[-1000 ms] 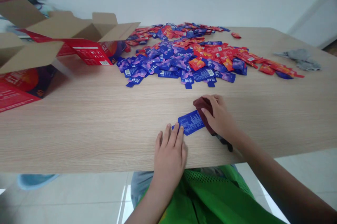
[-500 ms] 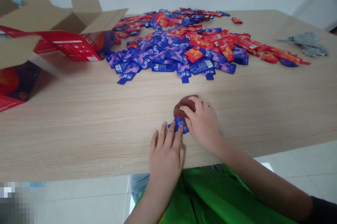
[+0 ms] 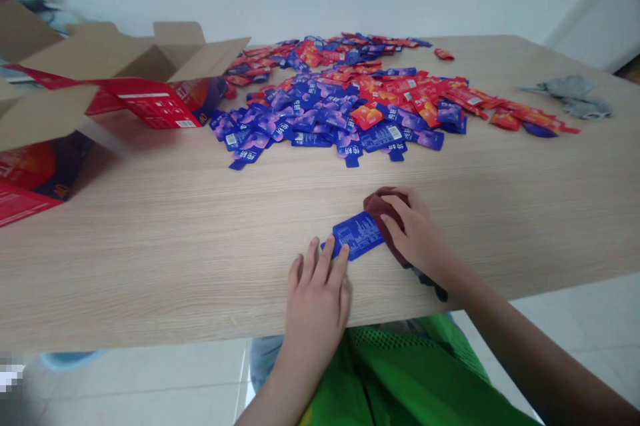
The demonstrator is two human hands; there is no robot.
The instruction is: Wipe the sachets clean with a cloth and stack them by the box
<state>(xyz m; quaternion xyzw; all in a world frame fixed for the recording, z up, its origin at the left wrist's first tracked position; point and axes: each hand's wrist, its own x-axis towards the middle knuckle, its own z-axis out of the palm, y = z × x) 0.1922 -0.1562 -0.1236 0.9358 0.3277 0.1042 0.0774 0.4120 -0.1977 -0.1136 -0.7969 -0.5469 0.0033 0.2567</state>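
A blue packet with white print lies flat on the table near its front edge. My left hand rests with fingers spread, its fingertips on the packet's left end. A bunched dark maroon cloth is in the fingers of my right hand, pressed down at the packet's right end. Part of that end is hidden under the cloth. A dark tail of the cloth trails below the right hand.
Blue and red-orange packets lie heaped across the back of the wooden table. Open red cardboard boxes stand at the left, one nearer me. A grey cloth lies at the far right.
My right hand has slid the cloth rightward along the packet, so more of its printed face shows. The left hand has stayed at the packet's left end. The view has shifted slightly.
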